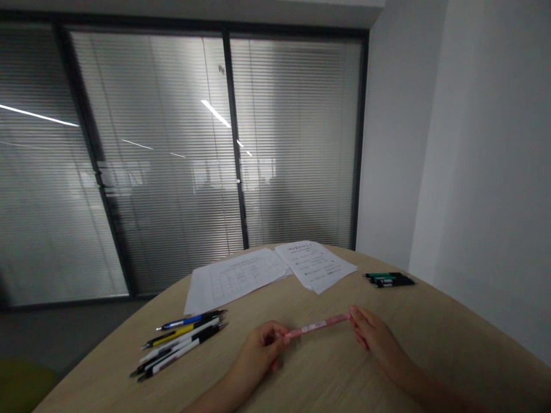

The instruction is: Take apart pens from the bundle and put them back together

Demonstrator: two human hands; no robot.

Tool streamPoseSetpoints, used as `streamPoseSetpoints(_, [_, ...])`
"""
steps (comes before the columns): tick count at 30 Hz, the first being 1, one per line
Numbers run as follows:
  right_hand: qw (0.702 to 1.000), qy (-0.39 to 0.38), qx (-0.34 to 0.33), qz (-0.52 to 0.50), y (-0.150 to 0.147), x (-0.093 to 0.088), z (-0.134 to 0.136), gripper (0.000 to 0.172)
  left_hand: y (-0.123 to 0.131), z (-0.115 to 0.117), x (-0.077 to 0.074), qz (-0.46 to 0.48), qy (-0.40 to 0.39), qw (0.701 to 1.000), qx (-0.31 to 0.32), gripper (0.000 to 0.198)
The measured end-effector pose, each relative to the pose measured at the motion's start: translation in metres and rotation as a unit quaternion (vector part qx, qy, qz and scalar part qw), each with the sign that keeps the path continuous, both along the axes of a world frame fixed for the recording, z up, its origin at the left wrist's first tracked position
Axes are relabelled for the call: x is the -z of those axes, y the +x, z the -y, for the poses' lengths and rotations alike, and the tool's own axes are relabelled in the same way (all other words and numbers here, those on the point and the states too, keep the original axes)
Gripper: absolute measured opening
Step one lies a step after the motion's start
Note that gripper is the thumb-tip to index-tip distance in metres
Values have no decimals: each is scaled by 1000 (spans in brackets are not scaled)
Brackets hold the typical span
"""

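Observation:
A pink pen (318, 326) lies level across the space between my hands, just above the wooden tabletop. My left hand (262, 351) has its fingers curled around the pen's left end. My right hand (373, 337) pinches the other end between its fingertips. Several pens (181, 341) with black, white, blue and yellow barrels lie in a loose group to the left of my left hand. A small bunch of dark green and black pens (388, 279) lies farther off, beyond my right hand.
Two printed paper sheets (275, 272) lie on the rounded far part of the light wood table (301, 378). Behind the table stands a glass partition with slatted blinds (172, 160). A white wall (473, 143) runs along the right side.

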State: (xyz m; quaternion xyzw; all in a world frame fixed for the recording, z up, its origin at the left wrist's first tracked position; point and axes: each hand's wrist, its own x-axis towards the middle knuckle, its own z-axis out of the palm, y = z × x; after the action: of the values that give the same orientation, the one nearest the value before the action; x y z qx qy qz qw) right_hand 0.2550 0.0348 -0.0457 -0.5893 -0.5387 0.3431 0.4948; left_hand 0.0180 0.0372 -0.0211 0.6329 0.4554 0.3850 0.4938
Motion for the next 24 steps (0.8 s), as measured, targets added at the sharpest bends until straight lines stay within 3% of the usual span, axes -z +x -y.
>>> streamPoseSetpoints(8, [988,58,0,141,1,-2,6,40,0,3,-3,-15,-3,1000,-1,47])
streamPoseSetpoints(17, [997,30,-2,74,-3,-5,5,40,1,5,-9,-71,8,997,19,37])
streamPoseSetpoints(24, [997,10,-7,70,3,6,-3,38,2,6,-8,-90,4,996,24,41])
